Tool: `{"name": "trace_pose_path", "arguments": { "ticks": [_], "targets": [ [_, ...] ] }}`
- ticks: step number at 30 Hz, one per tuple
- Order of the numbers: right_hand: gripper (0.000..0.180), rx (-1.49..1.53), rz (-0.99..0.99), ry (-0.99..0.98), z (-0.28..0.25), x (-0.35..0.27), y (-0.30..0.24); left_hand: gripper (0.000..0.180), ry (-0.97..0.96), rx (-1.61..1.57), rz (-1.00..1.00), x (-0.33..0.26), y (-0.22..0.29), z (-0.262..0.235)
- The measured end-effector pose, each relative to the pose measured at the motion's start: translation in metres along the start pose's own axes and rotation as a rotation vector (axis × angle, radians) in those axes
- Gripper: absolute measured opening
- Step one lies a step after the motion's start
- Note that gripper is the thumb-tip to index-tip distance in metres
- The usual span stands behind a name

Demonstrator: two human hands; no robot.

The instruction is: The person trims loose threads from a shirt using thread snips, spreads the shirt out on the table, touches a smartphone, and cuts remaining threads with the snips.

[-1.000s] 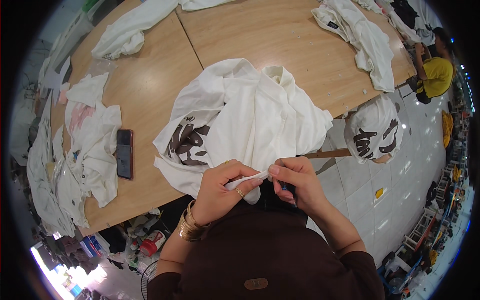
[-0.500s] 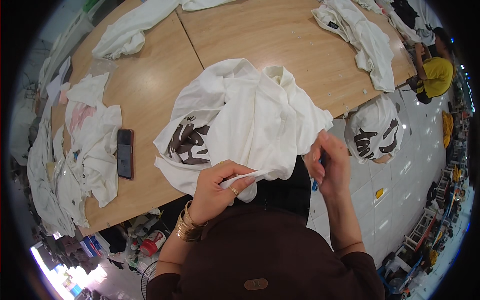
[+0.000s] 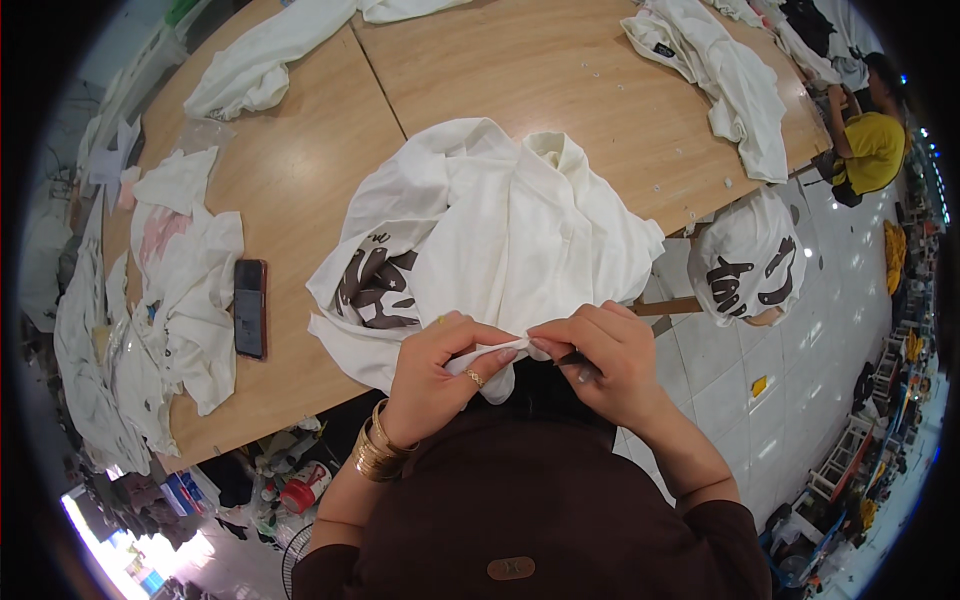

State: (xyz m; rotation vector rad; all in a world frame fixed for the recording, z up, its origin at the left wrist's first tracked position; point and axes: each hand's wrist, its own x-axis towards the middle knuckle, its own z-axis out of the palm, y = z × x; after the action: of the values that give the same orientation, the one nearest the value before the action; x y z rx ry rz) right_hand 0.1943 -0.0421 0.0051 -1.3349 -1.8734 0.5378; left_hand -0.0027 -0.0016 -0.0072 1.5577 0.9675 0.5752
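Observation:
A white shirt [image 3: 560,240] with a dark brown print [image 3: 378,285] lies bunched at the table's near edge, its hem overhanging toward me. My left hand [image 3: 440,375], with a ring and gold bangles, pinches a fold of that hem between thumb and fingers. Close beside it, my right hand [image 3: 610,365] grips the same edge, fingertips almost touching the left thumb. Tucked in the right palm is a small dark, partly metallic tool [image 3: 578,362], mostly covered by the fingers, so its kind is unclear.
A phone [image 3: 251,310] rests on the wooden table [image 3: 310,200] beside a pile of white garments [image 3: 190,290]. Another white garment [image 3: 715,80] lies far right. A stool [image 3: 672,305] bears a white printed cloth [image 3: 745,260]. A person in yellow [image 3: 872,150] sits beyond.
My right hand has moved left and inward from the shirt's right side and has closed on the hem next to my left hand. The left hand keeps its pinch.

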Motion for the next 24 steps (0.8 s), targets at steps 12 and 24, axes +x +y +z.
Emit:
{"name": "trace_pose_path", "arguments": {
  "ticks": [12,24],
  "targets": [
    [0.007,0.819,0.368,-0.34,-0.005,0.012,0.006,0.01,0.055,0.131,0.186,0.006,-0.004,0.001],
    [0.009,0.273,0.693,-0.164,-0.03,-0.01,0.069,0.013,0.172,0.223,0.147,-0.009,-0.018,-0.042]
  ]
}}
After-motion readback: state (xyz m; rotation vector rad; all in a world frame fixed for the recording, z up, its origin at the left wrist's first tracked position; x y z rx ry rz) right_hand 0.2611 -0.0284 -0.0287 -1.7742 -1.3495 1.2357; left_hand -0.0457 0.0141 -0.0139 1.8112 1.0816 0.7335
